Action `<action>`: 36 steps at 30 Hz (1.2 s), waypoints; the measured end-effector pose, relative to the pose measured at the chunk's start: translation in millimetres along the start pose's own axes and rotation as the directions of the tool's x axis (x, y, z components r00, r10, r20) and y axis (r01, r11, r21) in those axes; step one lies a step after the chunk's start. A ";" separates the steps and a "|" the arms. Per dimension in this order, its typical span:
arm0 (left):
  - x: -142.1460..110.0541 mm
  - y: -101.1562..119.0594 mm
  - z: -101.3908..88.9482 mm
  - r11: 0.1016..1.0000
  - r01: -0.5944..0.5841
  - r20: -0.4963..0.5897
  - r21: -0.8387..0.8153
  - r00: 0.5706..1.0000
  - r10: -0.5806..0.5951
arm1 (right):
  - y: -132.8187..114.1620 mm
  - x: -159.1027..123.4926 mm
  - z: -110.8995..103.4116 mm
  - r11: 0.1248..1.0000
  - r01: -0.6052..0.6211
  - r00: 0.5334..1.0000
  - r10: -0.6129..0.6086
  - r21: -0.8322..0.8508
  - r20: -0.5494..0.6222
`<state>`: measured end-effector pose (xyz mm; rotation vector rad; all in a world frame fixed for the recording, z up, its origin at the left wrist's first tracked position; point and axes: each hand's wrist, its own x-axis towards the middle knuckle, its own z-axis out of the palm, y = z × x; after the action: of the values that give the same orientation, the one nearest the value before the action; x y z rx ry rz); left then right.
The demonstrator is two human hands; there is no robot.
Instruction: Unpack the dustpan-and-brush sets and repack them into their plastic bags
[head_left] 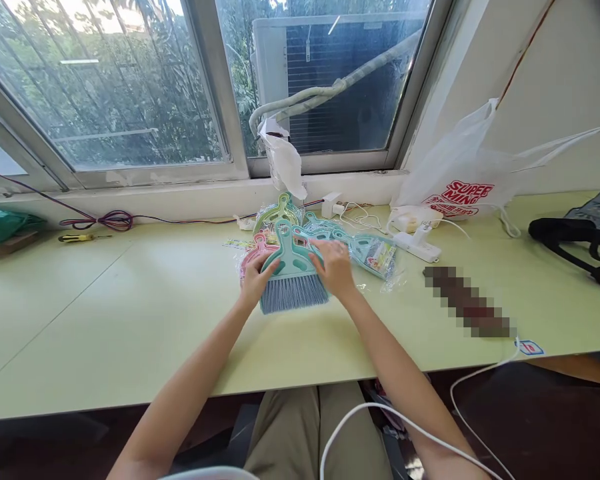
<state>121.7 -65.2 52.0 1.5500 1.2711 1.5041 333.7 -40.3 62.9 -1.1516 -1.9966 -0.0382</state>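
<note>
A small teal hand brush (294,260) with grey bristles is held up over the table, its handle pointing away from me and its bristles toward me. My left hand (257,277) grips its left edge, thumb on the front face. On the opposite edge, my right hand (334,267) holds it with the thumb at the front and the index finger stretched across toward the handle. Behind the brush lie a pink brush-and-dustpan set (256,252), a green one (281,211) and teal ones (375,253) in clear plastic wrap, partly hidden.
A power strip (417,245) and white cables lie right of the sets, with a white plastic bag (455,173) behind. A yellow screwdriver (76,238) rests at the left. A pixelated object (467,303) and a black strap (570,243) are on the right.
</note>
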 end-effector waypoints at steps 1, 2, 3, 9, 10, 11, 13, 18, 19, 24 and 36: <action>-2.0 -1.1 3.3 1.000 -0.007 0.037 0.009 0.999 0.007 | -4.8 -1.0 4.0 0.997 -0.008 0.997 0.002 0.083 0.072; -4.0 -2.0 6.5 1.000 -0.012 0.070 0.015 0.997 0.011 | -7.5 -1.7 7.5 0.986 -0.050 0.991 0.029 0.158 0.130; -5.8 -2.6 9.4 1.000 -0.014 0.094 0.020 0.996 0.012 | -8.2 -2.1 10.2 0.969 -0.112 0.982 0.074 0.222 0.172; -8.4 -1.2 13.1 0.998 0.019 0.187 0.066 0.982 -0.031 | 6.2 0.3 18.3 0.770 -0.407 0.905 0.265 0.492 0.333; -7.7 -0.9 12.0 0.997 0.025 0.203 0.072 0.978 -0.039 | 8.0 0.7 19.4 0.743 -0.429 0.896 0.277 0.514 0.348; -6.9 -0.9 10.9 0.997 0.028 0.211 0.076 0.976 -0.044 | 9.1 0.9 20.6 0.724 -0.444 0.889 0.285 0.528 0.357; -5.7 -1.9 9.3 0.996 0.029 0.218 0.080 0.975 -0.046 | 10.2 1.1 23.1 0.701 -0.461 0.881 0.293 0.544 0.371; -5.7 -3.7 8.8 0.998 0.027 0.244 0.059 0.969 -0.041 | 10.3 0.0 28.8 0.668 -0.497 0.866 0.344 0.554 0.363; -6.2 -2.5 8.9 0.998 0.027 0.244 0.049 0.969 -0.038 | 10.2 -0.3 29.7 0.667 -0.497 0.867 0.351 0.555 0.354; -8.6 6.4 9.6 0.999 0.022 0.242 0.036 0.970 -0.030 | 8.6 -0.1 31.9 0.651 -0.487 0.873 0.338 0.582 0.353; 6.6 -7.6 -4.4 0.983 0.181 0.224 -0.028 0.960 -0.170 | 9.2 1.3 32.0 0.486 -0.585 0.794 0.508 0.650 0.334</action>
<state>115.0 -57.4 48.1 1.4856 1.2001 1.2058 320.0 -21.4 39.2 -1.1730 -1.3611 1.0919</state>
